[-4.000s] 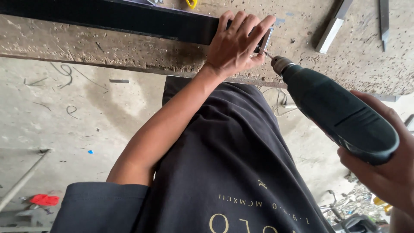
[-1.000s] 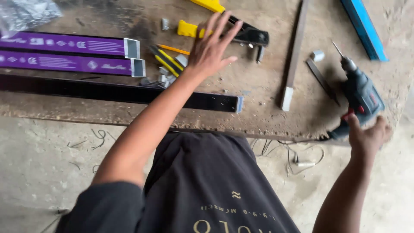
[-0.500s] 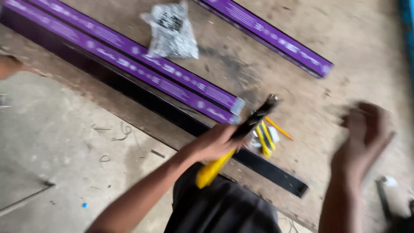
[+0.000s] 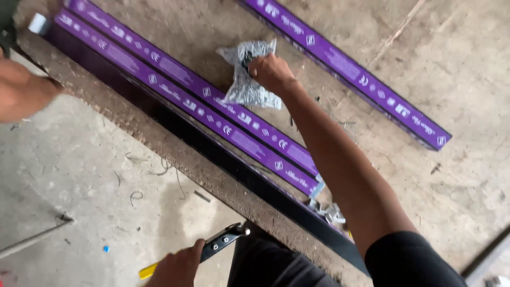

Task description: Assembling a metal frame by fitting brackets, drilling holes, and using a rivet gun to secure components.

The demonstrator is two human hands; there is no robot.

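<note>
Right hand (image 4: 270, 69), upper centre of frame, arm stretched across the worn wooden desk (image 4: 451, 175); fingers closed on the crinkled clear plastic bag of small metal pieces (image 4: 245, 79). Bag rests against the nearer purple-wrapped metal bars (image 4: 180, 101).

Left hand (image 4: 178, 266), bottom edge, below the desk's front lip; fingers wrapped round the yellow-handled black tool (image 4: 212, 250), its head poking up and right.

Another person's hand (image 4: 24, 90) at far left, by the bars' end.

Risks, as I judge them:
- Bag gripped by a bunch of thin film; it could tear or spill pieces.
- Black metal bar (image 4: 223, 159) lies along the desk's edge; a knock from the reaching arm could tip it off.
- Loose metal clips (image 4: 325, 208) beside the forearm could get swept to the concrete floor (image 4: 69, 175).
</note>
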